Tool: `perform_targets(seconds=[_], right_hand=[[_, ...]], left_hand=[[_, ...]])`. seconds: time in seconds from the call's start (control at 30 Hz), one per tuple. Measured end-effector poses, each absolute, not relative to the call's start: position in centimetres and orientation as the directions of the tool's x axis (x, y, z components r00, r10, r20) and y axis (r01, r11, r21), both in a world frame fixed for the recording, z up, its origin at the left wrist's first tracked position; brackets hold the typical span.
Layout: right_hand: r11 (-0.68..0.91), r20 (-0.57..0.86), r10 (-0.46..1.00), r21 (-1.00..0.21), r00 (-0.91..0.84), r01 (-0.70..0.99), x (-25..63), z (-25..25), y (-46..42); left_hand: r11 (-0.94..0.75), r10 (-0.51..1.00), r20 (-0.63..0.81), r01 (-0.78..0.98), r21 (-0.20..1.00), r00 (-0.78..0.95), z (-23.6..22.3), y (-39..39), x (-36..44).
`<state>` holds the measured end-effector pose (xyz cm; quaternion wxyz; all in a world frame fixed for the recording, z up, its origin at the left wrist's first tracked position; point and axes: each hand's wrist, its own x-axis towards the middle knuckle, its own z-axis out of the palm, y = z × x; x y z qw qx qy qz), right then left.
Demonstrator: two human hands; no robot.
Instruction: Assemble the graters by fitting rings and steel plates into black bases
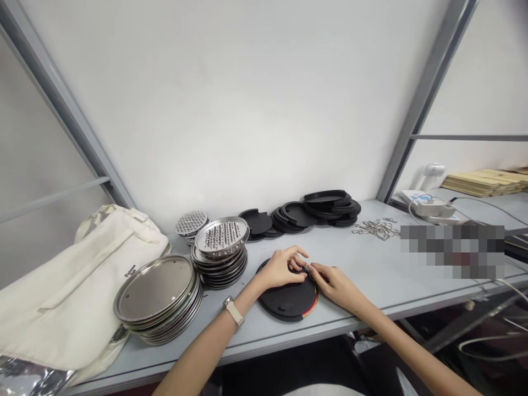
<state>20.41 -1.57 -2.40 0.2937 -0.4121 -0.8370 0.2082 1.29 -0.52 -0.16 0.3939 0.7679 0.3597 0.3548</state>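
Note:
A round black disc [289,300] lies on the grey table in front of me, with a red and yellow edge showing along its right side. Over its upper part, my left hand [284,268] is closed, thumb and fingers pinched at the disc's upper right rim. My right hand [332,281] meets it there from the right, its thumb and forefinger also pinched together. Between the fingertips is something small and shiny, too small and covered to make out. A dark slot or tab [282,308] shows near the disc's lower edge.
Stacked metal plates [159,291] and perforated metal discs [220,236] stand left, beside a cream bag [82,286]. Black round holders [292,214] pile up along the wall. Small metal hooks or chains [375,228] lie right. Beyond the frame post are wooden sheets [487,181] and cables.

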Motion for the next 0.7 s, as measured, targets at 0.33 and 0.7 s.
perform_targets(seconds=[0.33,0.7], right_hand=[[0.588,0.329,0.803,-0.573,-0.497,0.570,20.37,-2.21,-1.64],[0.645,0.410,0.764,-0.488,-0.498,0.588,20.20,-2.25,-2.09]], left_hand=[[-0.430,0.837,0.263,0.280,0.858,0.480,-0.18,-0.46,1.31],[-0.417,0.837,0.257,0.259,0.871,0.483,-0.04,-0.63,1.38]])
